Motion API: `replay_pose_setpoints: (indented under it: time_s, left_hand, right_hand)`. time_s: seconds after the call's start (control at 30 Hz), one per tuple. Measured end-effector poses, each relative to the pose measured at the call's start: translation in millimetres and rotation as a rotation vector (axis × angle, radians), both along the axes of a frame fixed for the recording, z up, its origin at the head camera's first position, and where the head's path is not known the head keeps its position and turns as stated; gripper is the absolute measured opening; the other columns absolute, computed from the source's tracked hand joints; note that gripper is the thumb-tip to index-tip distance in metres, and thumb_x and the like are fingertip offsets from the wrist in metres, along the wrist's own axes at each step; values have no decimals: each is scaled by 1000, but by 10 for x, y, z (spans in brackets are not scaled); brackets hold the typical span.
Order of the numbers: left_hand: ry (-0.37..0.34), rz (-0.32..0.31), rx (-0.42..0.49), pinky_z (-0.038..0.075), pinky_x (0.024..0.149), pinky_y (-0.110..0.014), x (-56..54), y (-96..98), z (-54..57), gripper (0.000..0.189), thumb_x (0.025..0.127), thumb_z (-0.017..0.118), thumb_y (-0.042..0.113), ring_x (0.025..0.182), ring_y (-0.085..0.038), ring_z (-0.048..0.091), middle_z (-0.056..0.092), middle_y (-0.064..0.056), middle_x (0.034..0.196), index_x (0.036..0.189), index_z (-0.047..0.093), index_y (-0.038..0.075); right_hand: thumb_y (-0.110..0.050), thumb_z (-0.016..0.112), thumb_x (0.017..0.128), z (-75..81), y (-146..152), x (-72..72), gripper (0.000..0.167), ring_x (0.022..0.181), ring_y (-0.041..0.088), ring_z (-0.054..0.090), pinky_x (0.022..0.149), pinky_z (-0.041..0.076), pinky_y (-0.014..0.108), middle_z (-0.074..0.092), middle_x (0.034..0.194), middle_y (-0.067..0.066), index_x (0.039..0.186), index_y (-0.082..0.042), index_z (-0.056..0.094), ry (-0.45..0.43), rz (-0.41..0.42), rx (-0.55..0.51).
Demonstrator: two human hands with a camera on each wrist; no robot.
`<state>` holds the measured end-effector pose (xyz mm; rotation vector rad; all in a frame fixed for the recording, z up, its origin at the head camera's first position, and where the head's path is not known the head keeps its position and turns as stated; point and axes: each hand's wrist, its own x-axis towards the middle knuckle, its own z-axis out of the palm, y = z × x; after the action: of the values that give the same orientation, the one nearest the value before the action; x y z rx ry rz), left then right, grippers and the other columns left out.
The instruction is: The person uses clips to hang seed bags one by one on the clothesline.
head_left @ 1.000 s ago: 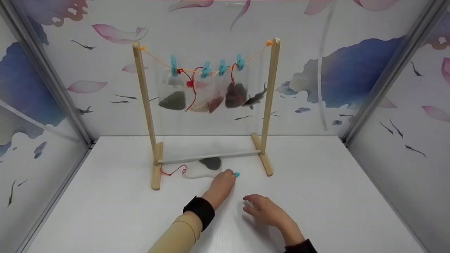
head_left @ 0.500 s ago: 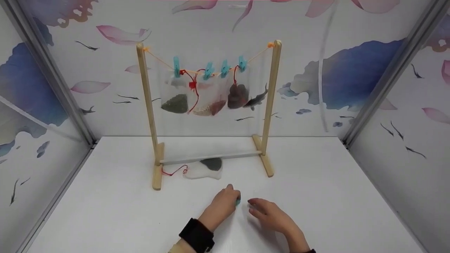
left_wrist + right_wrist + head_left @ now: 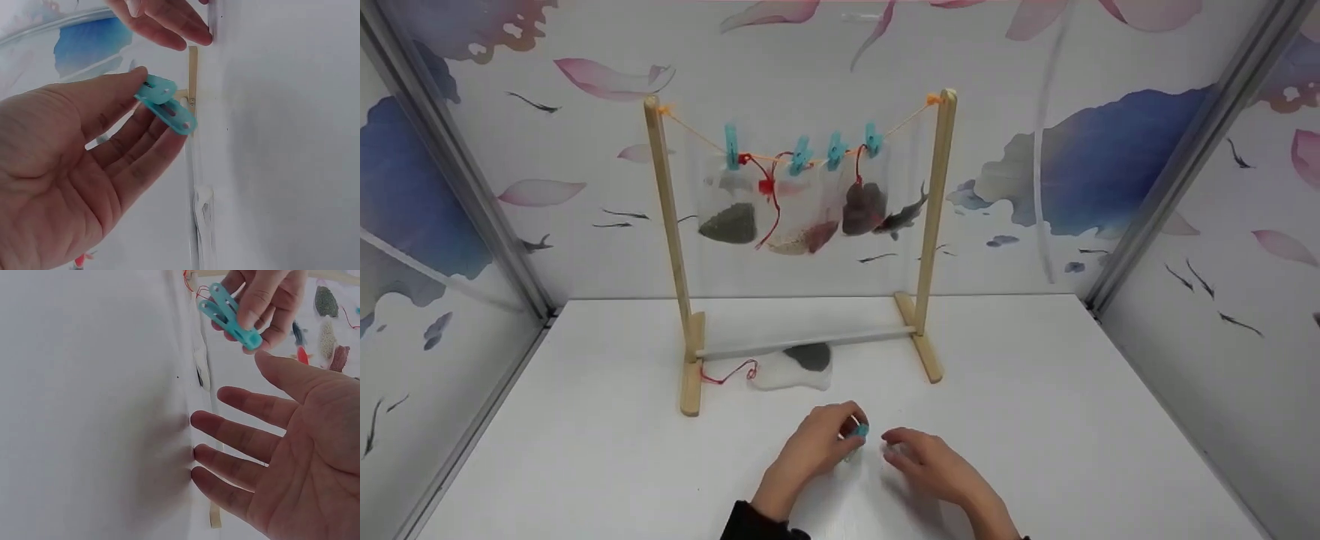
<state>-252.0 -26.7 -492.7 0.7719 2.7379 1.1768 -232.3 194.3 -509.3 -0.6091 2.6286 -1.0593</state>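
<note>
My left hand (image 3: 814, 445) pinches a teal clothespin (image 3: 245, 336) between thumb and fingers, a little above the white table. In the left wrist view the handle ends of the clothespin (image 3: 183, 121) point away from the palm. Beside it on the right is my right hand (image 3: 936, 463), fingers spread and relaxed, holding nothing. The right wrist view shows this right hand's palm (image 3: 329, 439), with its thumb tip near the clothespin. Farther back on the table lies a flat white pouch (image 3: 776, 373) with a dark grey end and a red cord (image 3: 727, 377).
Behind the hands stands a wooden rack (image 3: 933, 225) with an orange string (image 3: 690, 133) across its top. Several teal clothespins (image 3: 836, 150) hold small pouches (image 3: 731, 223) on it. A white bar (image 3: 810, 343) joins its feet. Patterned walls (image 3: 1005, 60) enclose the table.
My left hand has drawn back from beside the pouch toward my right hand, bringing the clothespin along and turning it up. My right hand has barely moved.
</note>
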Motion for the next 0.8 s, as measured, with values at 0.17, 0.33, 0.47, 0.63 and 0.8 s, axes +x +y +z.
replay_pose_setpoints:
  time_s: [0.17,0.33,0.47,0.63,0.8]
  left_hand:
    - [-27,23,185,53,75,-19,-24,55,-15,15,92,72,19,86,-7,69,72,-1,95,102,63,12]
    - [-92,54,368,57,72,-21,-49,101,9,24,92,73,25,86,-19,76,72,-6,97,107,62,11]
    - [-182,65,509,60,71,-25,-31,108,69,23,93,71,22,87,-32,76,72,-11,100,110,65,9]
    - [-246,67,603,61,73,-27,-14,108,97,25,92,72,22,90,-27,76,72,-12,102,111,65,7]
    - [-264,50,623,61,73,-28,-1,96,107,30,91,73,23,87,-22,76,74,-17,100,109,63,1]
  right_hand:
    - [-40,40,107,17,-94,18,43,105,26,67,91,54,47,73,111,9,124,-6,61,-8,-35,-58]
    - [-41,30,110,26,-156,5,45,89,21,67,80,52,29,72,91,5,115,-6,58,25,-70,-130]
    - [-38,31,110,35,-167,6,44,79,15,64,73,49,23,66,81,4,104,-2,56,56,-80,-179]
    - [-34,35,110,39,-171,21,43,67,9,57,64,43,21,60,73,10,91,-1,55,63,-99,-267]
    - [-29,36,110,30,-175,26,41,64,5,51,63,43,21,55,70,15,86,-1,51,37,-99,-377]
